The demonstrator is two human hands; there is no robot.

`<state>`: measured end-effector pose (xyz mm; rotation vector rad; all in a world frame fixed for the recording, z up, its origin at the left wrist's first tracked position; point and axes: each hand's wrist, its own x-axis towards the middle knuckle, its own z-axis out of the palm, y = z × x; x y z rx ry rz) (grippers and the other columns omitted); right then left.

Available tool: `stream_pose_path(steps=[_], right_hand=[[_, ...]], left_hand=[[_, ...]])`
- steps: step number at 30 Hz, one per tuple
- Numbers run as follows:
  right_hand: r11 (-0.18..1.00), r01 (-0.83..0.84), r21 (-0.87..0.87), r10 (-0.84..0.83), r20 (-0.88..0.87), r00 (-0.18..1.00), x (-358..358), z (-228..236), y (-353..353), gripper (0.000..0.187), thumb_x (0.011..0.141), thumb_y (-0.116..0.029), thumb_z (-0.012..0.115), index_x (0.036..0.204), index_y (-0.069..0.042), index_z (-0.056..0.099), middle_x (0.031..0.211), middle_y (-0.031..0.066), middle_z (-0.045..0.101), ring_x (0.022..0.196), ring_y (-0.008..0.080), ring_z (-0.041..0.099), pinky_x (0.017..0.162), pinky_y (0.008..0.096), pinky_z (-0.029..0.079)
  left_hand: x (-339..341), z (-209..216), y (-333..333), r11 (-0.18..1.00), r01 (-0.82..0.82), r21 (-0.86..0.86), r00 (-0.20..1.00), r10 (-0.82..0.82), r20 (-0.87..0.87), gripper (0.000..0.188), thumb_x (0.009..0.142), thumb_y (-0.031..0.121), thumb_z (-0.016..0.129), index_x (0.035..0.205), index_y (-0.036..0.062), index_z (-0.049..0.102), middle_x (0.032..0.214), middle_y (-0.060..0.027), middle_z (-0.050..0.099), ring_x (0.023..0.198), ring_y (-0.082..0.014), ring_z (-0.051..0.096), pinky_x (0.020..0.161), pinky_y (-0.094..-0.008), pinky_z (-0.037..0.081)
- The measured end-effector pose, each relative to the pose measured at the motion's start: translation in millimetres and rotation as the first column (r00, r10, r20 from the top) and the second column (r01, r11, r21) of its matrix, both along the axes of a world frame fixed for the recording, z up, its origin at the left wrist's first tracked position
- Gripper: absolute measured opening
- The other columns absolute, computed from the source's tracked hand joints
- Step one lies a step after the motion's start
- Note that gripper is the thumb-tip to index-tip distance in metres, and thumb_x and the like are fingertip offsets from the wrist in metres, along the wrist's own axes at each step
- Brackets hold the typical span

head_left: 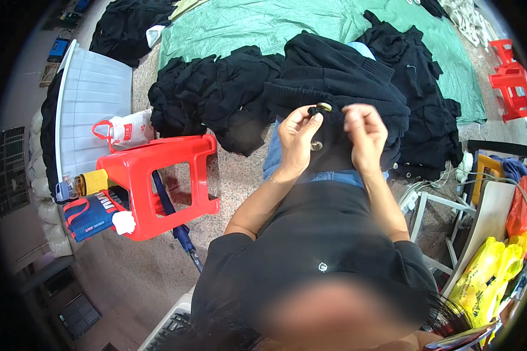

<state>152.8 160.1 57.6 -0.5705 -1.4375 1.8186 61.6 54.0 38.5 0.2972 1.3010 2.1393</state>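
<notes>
A black knitted garment [339, 70] with a ribbed edge lies across my lap, over blue jeans [273, 153]. My left hand [297, 137] is closed, thumb and fingers pinching the garment's edge just beside a round brownish button [324, 106]. A second button [317, 145] shows lower on the same edge, near the left palm. To the right, apart from the button, my right hand [366, 133] is raised with its fingers curled together in a pinch. Its fingertips are slightly blurred, and anything thin between them is too small to make out.
Left of me stands a red plastic stool [152, 181] with a yellow-lidded jar [92, 182] and a blue bag [91, 215]. Piles of black garments [216, 96] lie before me by a green sheet [240, 29]. At right are a white metal frame [420, 216] and yellow plastic bags [487, 275].
</notes>
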Motion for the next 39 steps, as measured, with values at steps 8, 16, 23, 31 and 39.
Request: stream_pose_path(steps=[8, 16, 23, 31, 39], right_hand=[[0.992, -0.105, 0.077, 0.094, 0.132, 0.987, -21.4, 10.6, 29.3, 0.010, 0.088, -0.009, 0.074, 0.093, -0.002, 0.071, 0.080, -0.0068, 0.063, 0.069, 0.0001, 0.048, 0.062, 0.0173, 0.038], [0.949, 0.123, 0.289, -0.177, 0.171, 0.969, -36.5, 23.6, 58.2, 0.014, 0.088, -0.013, 0.074, 0.089, 0.001, 0.071, 0.071, -0.0059, 0.062, 0.065, 0.0005, 0.049, 0.057, 0.0177, 0.038], [0.905, 0.038, 0.423, -0.169, 0.275, 0.946, -17.3, 15.6, 52.7, 0.031, 0.093, -0.021, 0.066, 0.120, -0.005, 0.063, 0.084, 0.0014, 0.060, 0.074, 0.0084, 0.054, 0.071, 0.0242, 0.047], [0.652, -0.123, 0.749, 0.024, 0.142, 0.990, 9.6, 39.0, 28.8, 0.033, 0.078, 0.002, 0.069, 0.110, -0.003, 0.069, 0.081, 0.0069, 0.061, 0.067, 0.0155, 0.058, 0.061, 0.0258, 0.045], [0.602, -0.195, 0.775, 0.198, 0.092, 0.976, -10.6, 24.5, 38.3, 0.031, 0.070, 0.006, 0.068, 0.099, -0.002, 0.070, 0.077, 0.0069, 0.059, 0.062, 0.0189, 0.058, 0.056, 0.0294, 0.045]], left_hand=[[-21.3, 36.2, -9.7, 0.953, 0.289, 0.093, 0.924, -0.303, 0.235, 0.044, 0.091, 0.008, 0.069, 0.130, 0.0006, 0.052, 0.096, -0.0015, 0.067, 0.083, -0.0051, 0.061, 0.077, -0.0192, 0.049], [-10.1, 56.6, -31.1, 0.896, 0.443, -0.021, 0.895, -0.440, 0.077, 0.033, 0.089, 0.005, 0.070, 0.120, -0.0026, 0.059, 0.106, -0.0010, 0.064, 0.093, -0.0056, 0.059, 0.082, -0.0215, 0.049], [-9.5, 48.7, -24.1, 0.967, 0.235, -0.099, 0.969, -0.241, -0.050, 0.019, 0.095, 0.010, 0.066, 0.110, -0.0020, 0.065, 0.094, 0.0035, 0.063, 0.083, -0.0007, 0.053, 0.073, -0.0168, 0.043], [-10.1, 45.7, -19.1, 0.983, 0.165, -0.084, 0.982, -0.172, -0.083, 0.019, 0.099, 0.014, 0.060, 0.109, -0.0019, 0.065, 0.089, 0.0056, 0.060, 0.079, 0.0000, 0.049, 0.069, -0.0167, 0.040], [-19.6, 39.2, -24.9, 0.922, 0.296, -0.250, 0.875, -0.367, -0.316, 0.016, 0.101, 0.014, 0.056, 0.094, 0.0001, 0.056, 0.078, 0.0081, 0.048, 0.074, 0.0001, 0.038, 0.059, -0.0189, 0.034]])
